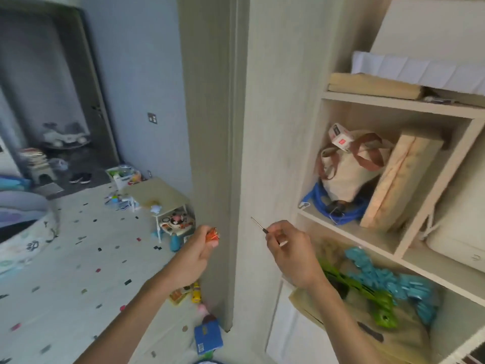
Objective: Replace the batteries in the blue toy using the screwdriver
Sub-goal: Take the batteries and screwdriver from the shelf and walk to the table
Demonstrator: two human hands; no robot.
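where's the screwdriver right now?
Head view, just right of centre: the right hand pinches the screwdriver in the air, tip pointing up-left, in front of the cupboard side panel, below-left of the canvas bag.

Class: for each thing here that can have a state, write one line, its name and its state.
Thin metal screwdriver with dark handle: pinched in right hand, tip pointing up-left.
Small orange-red pack: gripped in left hand.
Cream canvas bag with brown handles: standing on shelf, unheld.
Low beige table: upright on floor.
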